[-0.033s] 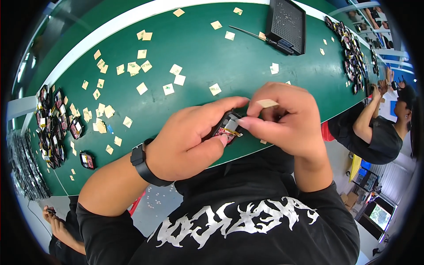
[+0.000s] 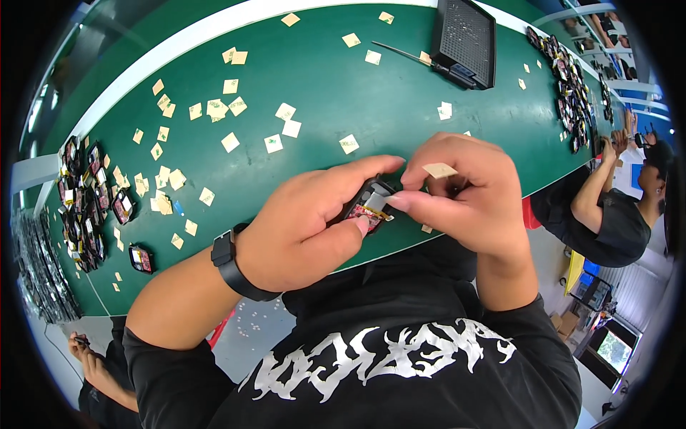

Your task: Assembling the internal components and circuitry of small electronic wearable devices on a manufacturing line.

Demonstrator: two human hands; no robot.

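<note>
My left hand [image 2: 307, 222] is closed round a small black device housing [image 2: 363, 195], held tilted at the table's near edge. Inside the housing are a silver block [image 2: 379, 202] and a red circuit board [image 2: 369, 212], with a yellowish strip beside them. My right hand [image 2: 464, 196] is curled at the housing's right side, its thumb tip at the silver block. A cream paper square [image 2: 439, 170] sits at its bent fingers; whether it is pinched or stuck there I cannot tell. The fingertips partly hide the housing's right end.
Cream paper squares [image 2: 230, 142] lie scattered over the green table [image 2: 321, 79]. A black tray [image 2: 464, 43] stands at the back, a screwdriver-like tool [image 2: 450, 71] against it. Open devices [image 2: 84, 207] pile up at the left, more [image 2: 572, 93] far right. Co-workers sit on both sides.
The paper square at my right hand has tipped slightly, showing more of its face. Otherwise both hands and the housing stay almost where they were.
</note>
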